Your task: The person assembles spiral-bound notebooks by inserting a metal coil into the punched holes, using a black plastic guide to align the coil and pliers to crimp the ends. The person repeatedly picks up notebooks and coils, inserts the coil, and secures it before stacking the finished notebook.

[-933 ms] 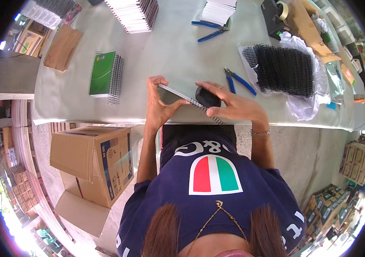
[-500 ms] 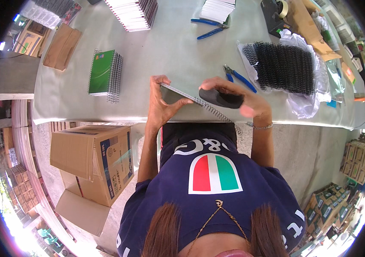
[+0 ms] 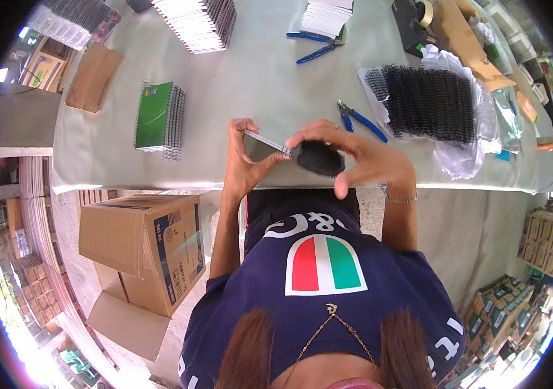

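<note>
My left hand point(image 3: 242, 159) grips a thin notebook point(image 3: 266, 141) by its ends, thumb at the near corner and fingers at the far one. The notebook is seen almost edge-on, tilted down to the right. Close to its right end, my right hand point(image 3: 377, 155) curls around a black rounded piece point(image 3: 319, 159), whose exact kind I cannot make out. Whether the piece touches the notebook is hard to see. Blue-handled cutting pliers point(image 3: 365, 124) lie beyond my right hand. Farther right, a bundle of black spiral coils point(image 3: 429, 104) rests on white wrapping.
Green spiral notebooks point(image 3: 154, 120) are stacked on the left of the table point(image 3: 218, 84). At the back stand a tall notebook stack point(image 3: 198, 23), a pile of white sheets point(image 3: 326, 16) and another pair of pliers point(image 3: 309, 37). A cardboard box point(image 3: 143, 249) sits below the left front edge.
My right hand and the black piece have moved left to the notebook's end. The dark coil that trailed from the notebook toward my lap no longer shows. My left hand keeps its grip.
</note>
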Demonstrator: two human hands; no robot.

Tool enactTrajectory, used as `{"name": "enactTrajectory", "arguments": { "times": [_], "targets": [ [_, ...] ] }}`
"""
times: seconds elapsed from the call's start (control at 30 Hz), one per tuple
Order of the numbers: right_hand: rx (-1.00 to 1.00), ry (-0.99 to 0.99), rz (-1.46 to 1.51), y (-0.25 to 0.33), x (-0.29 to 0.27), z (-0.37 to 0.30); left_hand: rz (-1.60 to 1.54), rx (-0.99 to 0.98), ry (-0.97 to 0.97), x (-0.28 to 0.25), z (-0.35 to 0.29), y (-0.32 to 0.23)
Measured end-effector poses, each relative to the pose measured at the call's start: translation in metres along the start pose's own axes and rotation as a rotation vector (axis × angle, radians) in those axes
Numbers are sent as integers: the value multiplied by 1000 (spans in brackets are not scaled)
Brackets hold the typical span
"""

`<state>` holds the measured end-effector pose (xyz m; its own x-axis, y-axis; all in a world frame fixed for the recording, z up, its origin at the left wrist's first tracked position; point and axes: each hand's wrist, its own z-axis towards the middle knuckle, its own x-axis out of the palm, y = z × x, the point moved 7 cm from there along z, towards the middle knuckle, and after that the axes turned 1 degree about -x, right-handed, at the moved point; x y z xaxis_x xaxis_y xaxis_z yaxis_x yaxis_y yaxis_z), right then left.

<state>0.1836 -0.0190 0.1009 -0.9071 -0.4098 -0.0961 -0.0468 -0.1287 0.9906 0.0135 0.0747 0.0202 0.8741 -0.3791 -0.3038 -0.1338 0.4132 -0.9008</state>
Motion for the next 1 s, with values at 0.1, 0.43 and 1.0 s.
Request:
{"name": "enactTrajectory", "arguments": {
  "times": [0.1,0.43,1.0],
  "targets": [
    [19,44,-296,14,5,2,-37,-21,9,0,-1,2],
    [-1,54,-82,14,-2,12,-76,14,14,3,-1,10],
    [246,-99,-456,-14,-16,30,-276,-59,87,3,4,2]
  ]
}}
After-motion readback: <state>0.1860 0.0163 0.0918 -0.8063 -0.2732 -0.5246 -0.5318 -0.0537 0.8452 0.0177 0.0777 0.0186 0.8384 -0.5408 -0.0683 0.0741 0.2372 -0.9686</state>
